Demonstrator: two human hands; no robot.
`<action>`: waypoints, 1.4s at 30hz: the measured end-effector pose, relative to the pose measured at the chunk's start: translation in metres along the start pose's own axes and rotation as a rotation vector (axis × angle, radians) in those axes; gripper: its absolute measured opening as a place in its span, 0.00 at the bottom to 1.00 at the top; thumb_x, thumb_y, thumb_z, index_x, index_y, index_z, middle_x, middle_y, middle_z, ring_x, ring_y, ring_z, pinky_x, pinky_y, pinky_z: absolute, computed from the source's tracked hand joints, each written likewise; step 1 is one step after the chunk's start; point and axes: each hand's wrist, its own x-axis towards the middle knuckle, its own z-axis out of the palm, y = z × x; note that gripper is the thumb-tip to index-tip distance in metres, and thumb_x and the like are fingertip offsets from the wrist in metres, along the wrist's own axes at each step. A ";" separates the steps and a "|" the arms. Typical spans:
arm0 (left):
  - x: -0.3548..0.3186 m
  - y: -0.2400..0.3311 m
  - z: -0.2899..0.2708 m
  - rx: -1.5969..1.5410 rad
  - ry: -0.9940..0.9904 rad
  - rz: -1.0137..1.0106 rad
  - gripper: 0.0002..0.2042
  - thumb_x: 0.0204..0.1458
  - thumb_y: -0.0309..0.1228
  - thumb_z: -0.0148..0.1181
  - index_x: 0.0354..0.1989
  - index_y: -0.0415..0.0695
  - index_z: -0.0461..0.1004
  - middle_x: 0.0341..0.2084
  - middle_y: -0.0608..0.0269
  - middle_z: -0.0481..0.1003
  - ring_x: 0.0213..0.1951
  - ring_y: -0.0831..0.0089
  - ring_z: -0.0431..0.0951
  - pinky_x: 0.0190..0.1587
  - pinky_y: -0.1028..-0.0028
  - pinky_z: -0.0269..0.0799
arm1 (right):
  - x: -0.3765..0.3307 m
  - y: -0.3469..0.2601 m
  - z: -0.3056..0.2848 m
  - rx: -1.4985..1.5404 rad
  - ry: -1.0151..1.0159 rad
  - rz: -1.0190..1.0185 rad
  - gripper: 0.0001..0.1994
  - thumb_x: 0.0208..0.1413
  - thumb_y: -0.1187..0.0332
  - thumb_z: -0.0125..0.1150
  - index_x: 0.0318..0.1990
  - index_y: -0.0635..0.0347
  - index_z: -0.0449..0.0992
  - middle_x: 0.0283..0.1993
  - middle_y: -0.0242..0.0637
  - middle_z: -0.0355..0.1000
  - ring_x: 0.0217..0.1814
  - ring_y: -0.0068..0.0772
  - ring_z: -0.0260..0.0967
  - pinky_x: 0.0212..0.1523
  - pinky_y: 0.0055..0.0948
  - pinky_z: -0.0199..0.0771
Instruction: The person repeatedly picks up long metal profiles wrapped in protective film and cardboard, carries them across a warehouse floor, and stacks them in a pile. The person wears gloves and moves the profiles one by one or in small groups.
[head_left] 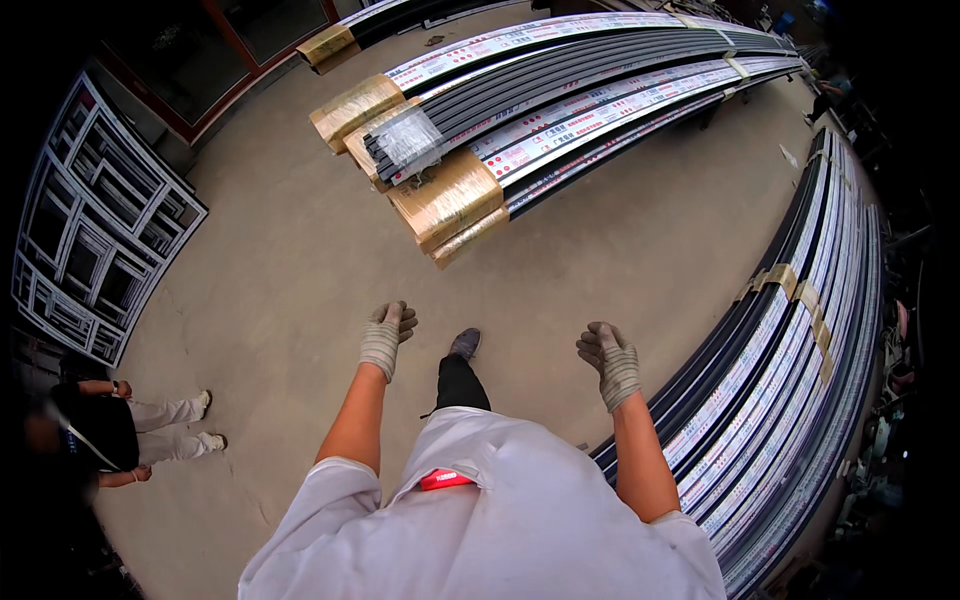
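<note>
Both hands wear pale work gloves with banded cuffs and are held out in front of me above the floor. My left hand (388, 336) is empty, its fingers loosely bent and a little apart. Likewise empty, my right hand (610, 362) has half-curled fingers with gaps between them. Neither hand touches anything. Nearest to the right one is a long stack of wrapped dark and white profiles (735, 400). Ahead of both lies a bundle of long profiles (560, 115), its near ends covered by brown wrapping (455, 200) and clear film (408, 140).
At the left, framed panels (95, 220) lean upright. Another person (110, 425) in a dark top and light trousers stands at the lower left. Beyond the right stack is clutter. A further person (832, 92) is partly visible at the far right. Concrete floor (270, 270) lies between.
</note>
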 end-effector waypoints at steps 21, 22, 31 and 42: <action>0.234 0.328 0.084 1.172 -0.368 0.620 0.29 0.52 0.50 0.60 0.50 0.34 0.75 0.42 0.40 0.78 0.46 0.50 0.79 0.51 0.62 0.73 | 0.190 -0.080 0.408 0.587 -0.167 0.318 0.38 0.51 0.53 0.73 0.65 0.57 0.61 0.64 0.43 0.65 0.66 0.46 0.62 0.60 0.59 0.68; 0.235 0.331 0.082 1.194 -0.364 0.606 0.30 0.52 0.51 0.61 0.50 0.34 0.75 0.41 0.40 0.78 0.45 0.51 0.80 0.50 0.62 0.73 | 0.184 -0.086 0.411 0.620 -0.184 0.334 0.34 0.52 0.55 0.72 0.63 0.56 0.64 0.61 0.41 0.68 0.62 0.44 0.66 0.57 0.57 0.71; 0.241 0.347 0.094 1.198 -0.471 0.380 0.40 0.49 0.59 0.61 0.53 0.28 0.73 0.43 0.40 0.79 0.45 0.56 0.81 0.48 0.65 0.75 | 0.173 -0.098 0.414 0.672 -0.126 0.304 0.24 0.55 0.60 0.70 0.57 0.54 0.70 0.55 0.36 0.74 0.55 0.39 0.72 0.52 0.51 0.77; 0.257 0.329 0.099 0.680 -0.929 -0.007 0.40 0.54 0.59 0.58 0.57 0.28 0.69 0.48 0.47 0.77 0.48 0.66 0.77 0.54 0.70 0.72 | 0.149 -0.106 0.387 0.549 -0.091 0.179 0.27 0.54 0.56 0.71 0.57 0.57 0.70 0.53 0.36 0.75 0.51 0.37 0.75 0.49 0.44 0.80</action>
